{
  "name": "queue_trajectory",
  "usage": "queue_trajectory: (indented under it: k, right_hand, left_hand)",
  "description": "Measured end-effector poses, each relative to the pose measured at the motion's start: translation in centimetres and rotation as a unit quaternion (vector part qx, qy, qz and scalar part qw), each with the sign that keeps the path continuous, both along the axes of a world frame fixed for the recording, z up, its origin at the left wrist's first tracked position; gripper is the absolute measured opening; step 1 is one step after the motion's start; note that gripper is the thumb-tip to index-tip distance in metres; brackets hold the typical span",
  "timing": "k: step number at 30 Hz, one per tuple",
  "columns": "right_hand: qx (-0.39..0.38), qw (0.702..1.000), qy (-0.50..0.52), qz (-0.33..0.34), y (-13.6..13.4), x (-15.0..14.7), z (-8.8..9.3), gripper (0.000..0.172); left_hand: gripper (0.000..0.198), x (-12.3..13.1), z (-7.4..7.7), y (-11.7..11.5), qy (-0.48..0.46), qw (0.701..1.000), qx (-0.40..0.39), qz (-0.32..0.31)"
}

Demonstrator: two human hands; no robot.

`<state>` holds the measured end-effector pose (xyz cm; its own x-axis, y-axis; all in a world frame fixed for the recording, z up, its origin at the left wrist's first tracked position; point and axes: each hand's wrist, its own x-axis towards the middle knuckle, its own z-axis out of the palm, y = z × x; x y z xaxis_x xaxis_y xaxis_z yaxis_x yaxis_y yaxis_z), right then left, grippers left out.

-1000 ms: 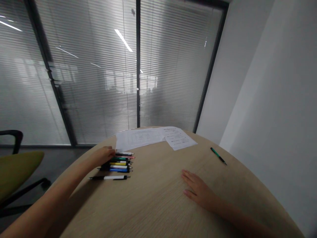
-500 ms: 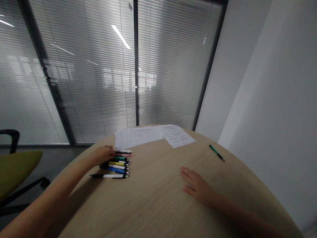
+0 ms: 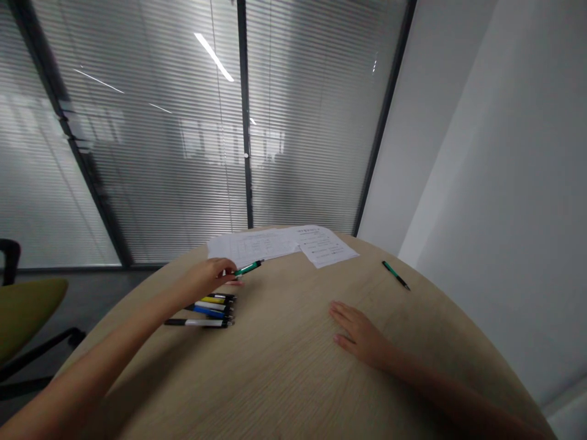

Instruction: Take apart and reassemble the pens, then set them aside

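Note:
My left hand point(image 3: 208, 275) is shut on a green-and-black ballpoint pen point(image 3: 248, 267), which sticks out past the fingers toward the papers. A bit of pink pen point(image 3: 238, 283) shows beneath those fingers, and I cannot tell if it is held. Just below lies a row of several pens point(image 3: 211, 307), with a black-and-white pen point(image 3: 197, 322) nearest me. My right hand point(image 3: 360, 336) rests flat and open on the wooden round table point(image 3: 284, 379), touching no pen. Another green pen point(image 3: 395, 275) lies to its far right.
Two printed paper sheets point(image 3: 257, 246) point(image 3: 329, 246) lie at the table's far edge. Behind the table stand glass panels with blinds point(image 3: 137, 134). A white wall point(image 3: 458, 153) rises on the right, and an olive chair point(image 3: 22, 311) stands on the left.
My left hand has lifted the green pen from the row and moved it up and right. Fewer pens remain in the row. The view has tilted slightly; my right hand stays flat.

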<state>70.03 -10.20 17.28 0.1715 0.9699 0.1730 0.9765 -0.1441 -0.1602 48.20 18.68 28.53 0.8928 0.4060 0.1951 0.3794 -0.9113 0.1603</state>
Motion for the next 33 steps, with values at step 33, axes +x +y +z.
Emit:
queue_trajectory:
  k: [33]
  right_hand:
    - [0.156,0.812,0.557,-0.077,1.3,-0.1,0.8,0.034]
  left_hand:
    - [0.031,6.1,-8.4,-11.4,-0.24,0.705,-0.667,-0.016]
